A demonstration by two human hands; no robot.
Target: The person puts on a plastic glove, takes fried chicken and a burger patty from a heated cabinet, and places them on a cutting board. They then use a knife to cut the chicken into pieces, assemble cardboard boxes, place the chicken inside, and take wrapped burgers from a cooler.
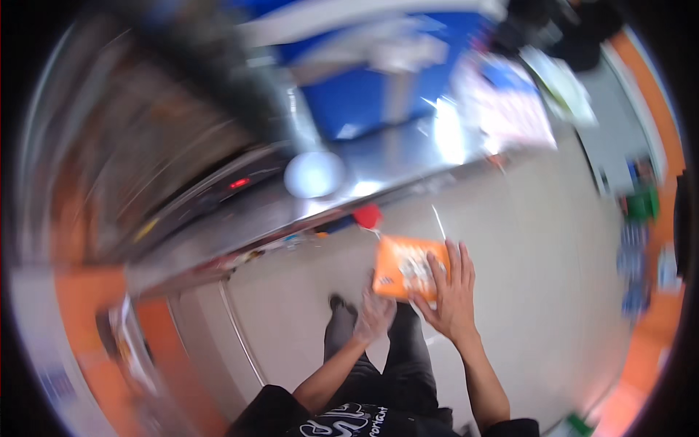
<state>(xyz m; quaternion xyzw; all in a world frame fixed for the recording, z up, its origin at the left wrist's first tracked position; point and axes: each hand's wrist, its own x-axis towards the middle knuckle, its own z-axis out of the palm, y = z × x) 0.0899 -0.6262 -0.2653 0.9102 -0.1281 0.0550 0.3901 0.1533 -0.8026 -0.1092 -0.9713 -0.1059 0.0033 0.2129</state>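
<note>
A bright orange printed packet (390,262) is held up in front of my legs, over the floor. My left hand (375,312), in a thin clear plastic glove, grips its lower left corner from below, the fingertips partly hidden behind it. Across the packet's right end lies my bare right hand (454,295), thumb by the lower edge, index finger on the printed face. Its other fingers reach past the right edge; whether this hand grips or only touches is unclear. Just beyond the packet's upper left corner shows a blurred red object (367,216).
A shiny metal counter (393,150) runs ahead, carrying a blue container (349,104), a pale round object (314,175) and a pinkish-white package (508,104). A red light glows on a dark appliance (240,183). Bottles (632,273) stand by the orange wall at right. Motion blurs much of this.
</note>
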